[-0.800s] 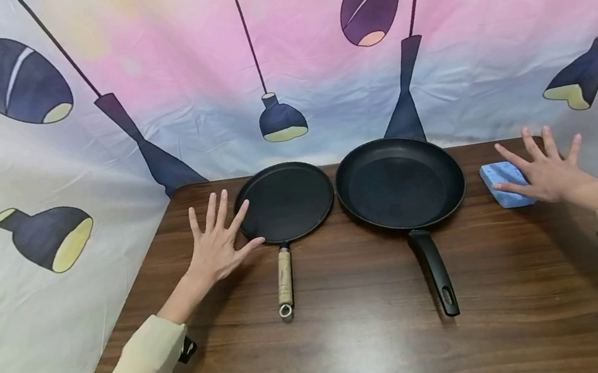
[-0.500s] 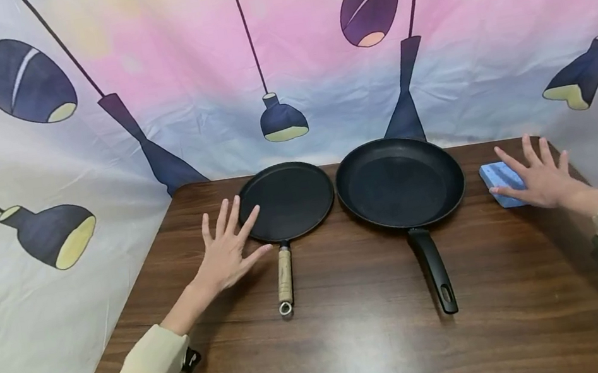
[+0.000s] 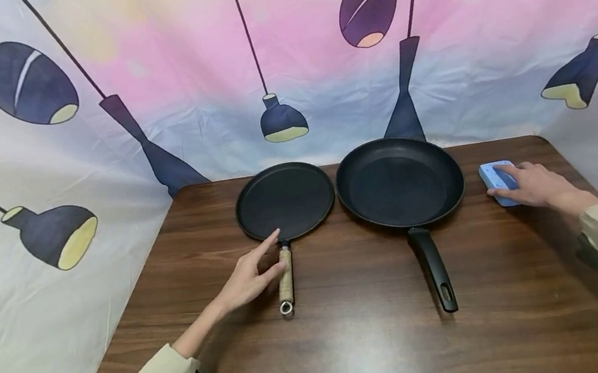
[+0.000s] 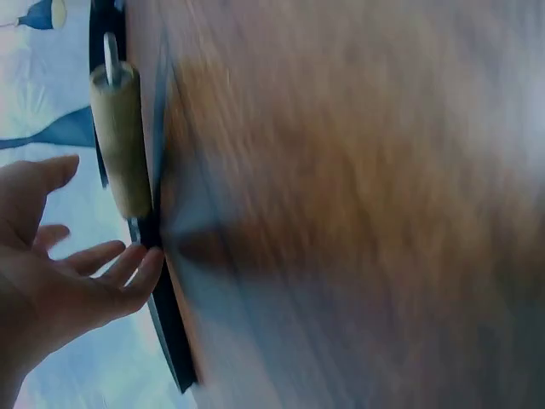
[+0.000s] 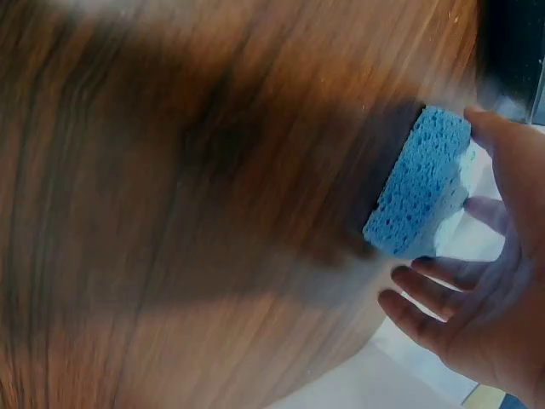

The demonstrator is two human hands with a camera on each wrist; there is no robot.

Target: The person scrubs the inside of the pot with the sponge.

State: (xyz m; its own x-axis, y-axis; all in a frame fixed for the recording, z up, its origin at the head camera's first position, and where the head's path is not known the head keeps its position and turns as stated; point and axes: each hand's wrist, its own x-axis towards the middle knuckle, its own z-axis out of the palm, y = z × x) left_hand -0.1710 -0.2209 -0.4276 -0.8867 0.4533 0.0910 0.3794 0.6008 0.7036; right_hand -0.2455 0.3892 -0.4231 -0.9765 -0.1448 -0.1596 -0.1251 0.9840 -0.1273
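My left hand (image 3: 246,280) reaches over the wooden handle (image 3: 285,277) of a flat black crepe pan (image 3: 286,198). Its thumb lies at the handle with the index finger stretched toward the pan's rim. In the left wrist view, a gap shows between thumb and handle (image 4: 119,141), and the fingertips (image 4: 149,264) are by the handle's neck. At the far right, my right hand (image 3: 542,184) is over a blue sponge (image 3: 495,175). The right wrist view has its thumb by one end of the sponge (image 5: 417,187), the other fingers loosely bent near the far end.
A larger black frying pan (image 3: 399,188) stands right of the crepe pan, its black handle (image 3: 434,269) pointing toward me. Everything lies on a brown wooden table (image 3: 367,342). Behind hangs a cloth backdrop (image 3: 306,32) printed with lamps.
Both hands were spread wide before. My left hand has moved right and down to the crepe pan's handle. My right hand has lowered to the sponge, its fingers drawing in.
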